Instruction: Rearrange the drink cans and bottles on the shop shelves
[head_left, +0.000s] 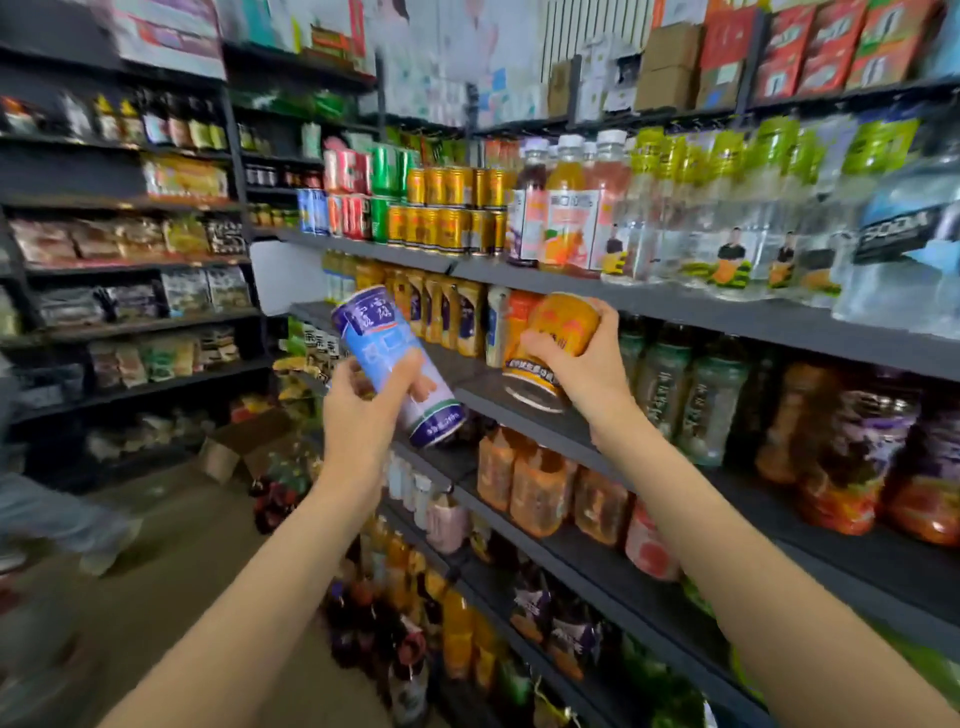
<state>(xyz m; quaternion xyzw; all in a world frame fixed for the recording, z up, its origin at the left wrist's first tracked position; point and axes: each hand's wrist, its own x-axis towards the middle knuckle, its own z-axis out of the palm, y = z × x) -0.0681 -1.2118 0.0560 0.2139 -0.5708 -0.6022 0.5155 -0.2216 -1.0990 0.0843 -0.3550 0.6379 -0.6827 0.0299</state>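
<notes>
My left hand (363, 410) grips a tall blue and white can (387, 348), tilted with its top to the upper left, in front of the shelves. My right hand (582, 364) holds a gold and orange can (558, 332), tilted over the dark shelf board (498, 395) of the second shelf. Both cans are off the shelf surface. Gold cans (447, 213) stand stacked in two layers on the shelf above, beside red and green cans (363, 192). Gold pouches (441, 312) line the back of the second shelf.
Clear and juice bottles (675, 208) fill the upper shelf to the right. Green tea bottles (691, 389) and dark juice bottles stand right of my right hand. Orange bottles (530, 483) sit one shelf lower. An open cardboard box (244, 447) lies on the floor at left.
</notes>
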